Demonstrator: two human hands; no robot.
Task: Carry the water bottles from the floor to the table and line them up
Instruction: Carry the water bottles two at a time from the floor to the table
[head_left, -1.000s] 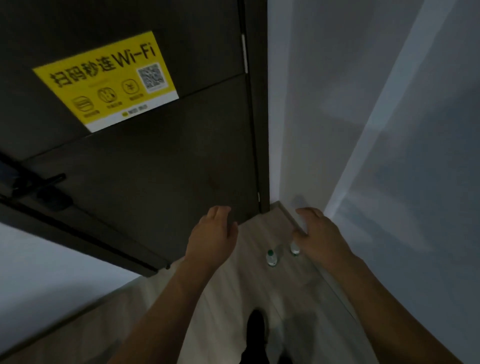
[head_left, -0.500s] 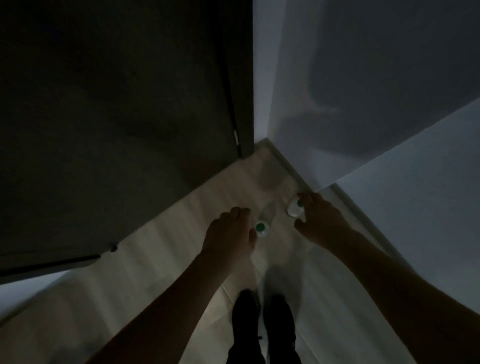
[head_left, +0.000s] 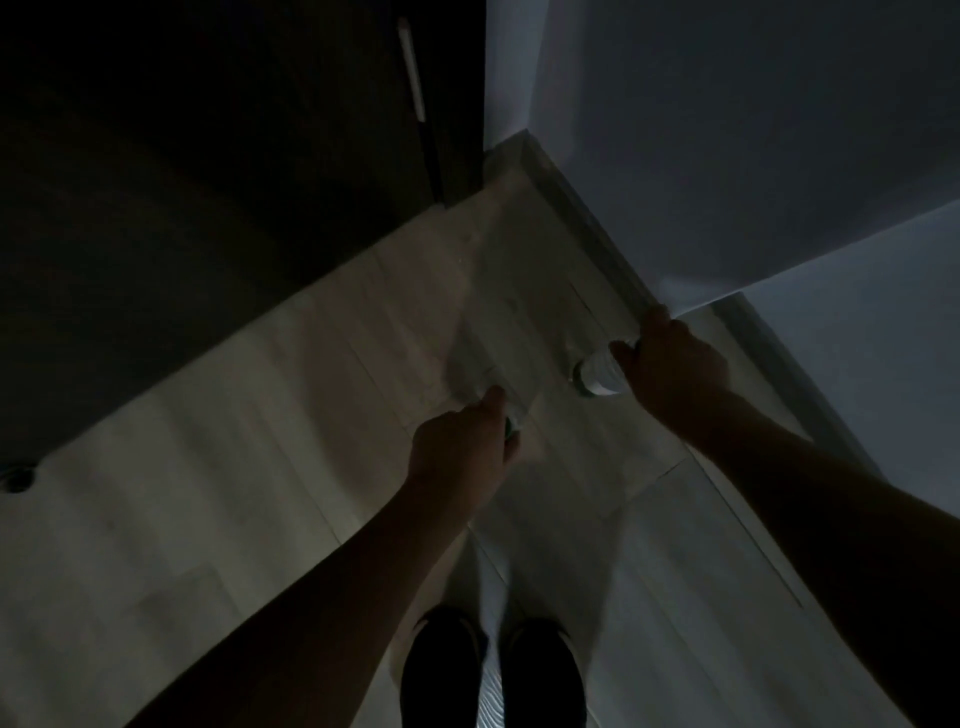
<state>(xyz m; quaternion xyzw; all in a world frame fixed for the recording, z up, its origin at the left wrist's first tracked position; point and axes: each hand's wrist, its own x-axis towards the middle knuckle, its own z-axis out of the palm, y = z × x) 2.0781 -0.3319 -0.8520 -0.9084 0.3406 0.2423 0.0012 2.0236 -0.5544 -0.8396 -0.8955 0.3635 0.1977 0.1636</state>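
A dim corner of pale plank floor (head_left: 260, 493), dark door (head_left: 182, 182) at ten o'clock, white wall (head_left: 727, 130) at one. The right hand (head_left: 670, 371) grips one water bottle (head_left: 600, 375); the left hand (head_left: 462, 457) closes over the other bottle (head_left: 513, 427) — mostly hidden. Both are low by the floor, so carrying and lining up on the table — out of view — remain.

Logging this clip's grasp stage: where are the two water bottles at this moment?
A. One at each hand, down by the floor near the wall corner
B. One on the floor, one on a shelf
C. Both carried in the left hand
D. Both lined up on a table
A: the right hand grips one water bottle near the baseboard, and the left hand covers the top of the other bottle, over the pale floor; no table is in view.
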